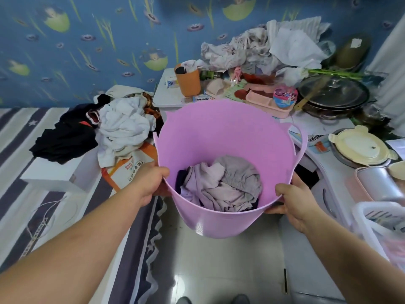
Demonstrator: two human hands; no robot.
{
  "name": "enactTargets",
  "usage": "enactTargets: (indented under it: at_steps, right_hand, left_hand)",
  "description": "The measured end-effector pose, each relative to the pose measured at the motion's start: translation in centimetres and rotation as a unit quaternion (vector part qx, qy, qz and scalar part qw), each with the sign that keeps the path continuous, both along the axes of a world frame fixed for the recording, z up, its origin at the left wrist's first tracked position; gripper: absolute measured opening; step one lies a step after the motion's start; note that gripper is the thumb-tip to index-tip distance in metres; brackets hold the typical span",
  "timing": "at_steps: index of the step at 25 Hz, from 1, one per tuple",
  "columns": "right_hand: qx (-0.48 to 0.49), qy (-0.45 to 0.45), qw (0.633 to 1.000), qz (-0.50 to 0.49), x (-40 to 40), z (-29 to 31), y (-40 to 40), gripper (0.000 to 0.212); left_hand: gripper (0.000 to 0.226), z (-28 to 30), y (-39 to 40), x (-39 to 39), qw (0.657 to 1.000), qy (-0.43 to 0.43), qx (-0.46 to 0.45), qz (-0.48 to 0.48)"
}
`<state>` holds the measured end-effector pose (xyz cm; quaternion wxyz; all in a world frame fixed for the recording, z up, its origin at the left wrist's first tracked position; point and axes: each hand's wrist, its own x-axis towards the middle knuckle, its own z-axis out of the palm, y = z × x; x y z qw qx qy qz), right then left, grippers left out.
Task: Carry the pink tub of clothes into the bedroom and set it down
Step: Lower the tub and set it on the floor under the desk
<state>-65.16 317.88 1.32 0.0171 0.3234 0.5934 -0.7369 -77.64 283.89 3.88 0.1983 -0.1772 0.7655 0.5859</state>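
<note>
Right now, in the head view, the pink tub [223, 137] is hanging tilted above the tiled floor [219, 270], between bed [32, 194] and counter [341, 172]. The left hand [151, 183] and right hand [293, 200] are each pinching its near rim, equally close. Setting down looks like going straight beneath the tub.

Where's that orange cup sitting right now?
The orange cup stands upright on the small white table against the blue wall, just beyond the pink tub and left of the heap of crumpled clothes in the head view.
</note>
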Motion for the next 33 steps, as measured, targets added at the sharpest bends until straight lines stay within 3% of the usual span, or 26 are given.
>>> enactTargets:
  at_steps: [6, 18, 33]
  right_hand:
    - [-0.003, -0.015, 1.000, 0.005, -0.3, -2.9, 0.7, 0.074]
    - [0.022, -0.065, 0.998, -0.007, -2.9, -9.2, -1.4, 0.085]
    - [0.026, -0.130, 0.989, -0.063, -5.5, -17.4, -4.2, 0.091]
  left_hand:
    - [0.050, -4.0, 0.3, 0.2, 0.999, -0.027, 0.019, 0.013]
    - [0.044, -11.2, -1.3, -5.0, 0.997, -0.049, -0.001, -0.058]
    - [0.054, -20.0, -3.3, -10.9, 0.982, -0.129, 0.059, -0.122]
